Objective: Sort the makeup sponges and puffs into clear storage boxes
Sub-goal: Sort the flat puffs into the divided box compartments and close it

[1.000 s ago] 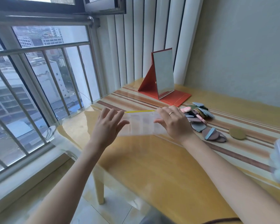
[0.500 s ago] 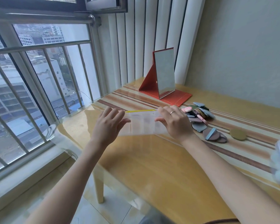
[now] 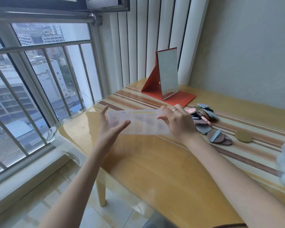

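Forearms are extended over the table (image 3: 155, 170), where a clear storage box (image 3: 138, 122) is held up just above the surface. The box's right end is gripped by the right hand (image 3: 179, 124), fingers curled round it. The left hand (image 3: 109, 129), pressed flat against the box half a second ago, has been drawn back with fingers spread, only its thumb near the plastic. The compartments appear empty, so sorting is judged not yet begun. Just beyond the right hand, the sponges and puffs (image 3: 206, 119) are left piled on the striped cloth. Farther back, a red folding mirror (image 3: 167, 79) is propped.
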